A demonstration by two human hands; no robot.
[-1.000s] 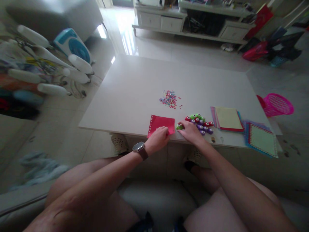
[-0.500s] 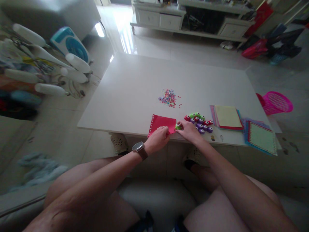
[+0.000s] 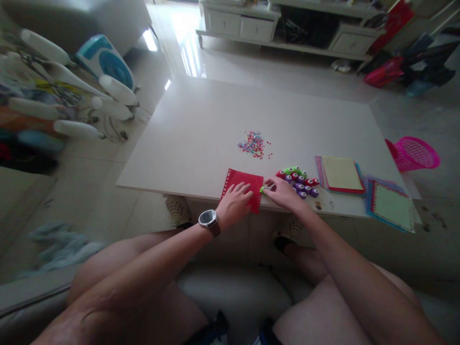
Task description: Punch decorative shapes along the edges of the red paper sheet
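A red sheet of paper (image 3: 247, 178) with small holes along its left edge lies at the near edge of the white table. My left hand (image 3: 235, 200) rests flat on it, fingers stretched out. At the sheet's right edge, my right hand (image 3: 278, 191) grips a small green paper punch (image 3: 262, 190), mostly covered by the fingers. Just to the right sit several small punches (image 3: 299, 178) in green, red and purple, close together. Beyond the sheet, a pile of tiny coloured paper cutouts (image 3: 253, 143) is scattered on the tabletop.
The white table (image 3: 179, 129) spans the middle. Stacks of coloured paper (image 3: 343, 173) and hole-edged sheets (image 3: 391, 203) lie at its right end, near a pink basket (image 3: 417, 152). Two tiny items (image 3: 318, 205) lie near the front edge. A white cabinet (image 3: 257, 28) stands behind.
My left hand has opened from a closed grip near the sheet's lower right corner and now lies flat on the paper. My right hand stays with the green punch at the right edge.
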